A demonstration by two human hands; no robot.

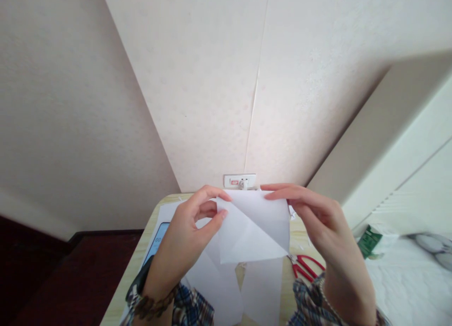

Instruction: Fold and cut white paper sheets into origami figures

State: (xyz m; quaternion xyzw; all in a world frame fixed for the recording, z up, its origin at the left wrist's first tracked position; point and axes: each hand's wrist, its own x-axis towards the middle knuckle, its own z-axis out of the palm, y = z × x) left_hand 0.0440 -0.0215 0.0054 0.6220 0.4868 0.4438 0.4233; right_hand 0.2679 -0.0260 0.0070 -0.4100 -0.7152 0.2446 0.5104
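Observation:
A white sheet of paper point(252, 232), folded over along a diagonal, is held up above the table between my two hands. My left hand point(197, 222) pinches its upper left corner between thumb and fingers. At the upper right edge, my right hand point(310, 213) has its fingers on the paper, the thumb partly hidden behind the hand. Below lie more white paper sheets point(263, 288). Red-handled scissors point(305, 265) rest on the table just under the right side of the folded sheet.
The small wooden-topped table point(122, 288) stands against the wall. A phone point(159, 236) with a lit screen lies at its left, partly behind my left hand. A wall socket point(240, 180) with a plug sits beyond the paper. At right is a white bed point(406, 293) with a green packet point(369, 241).

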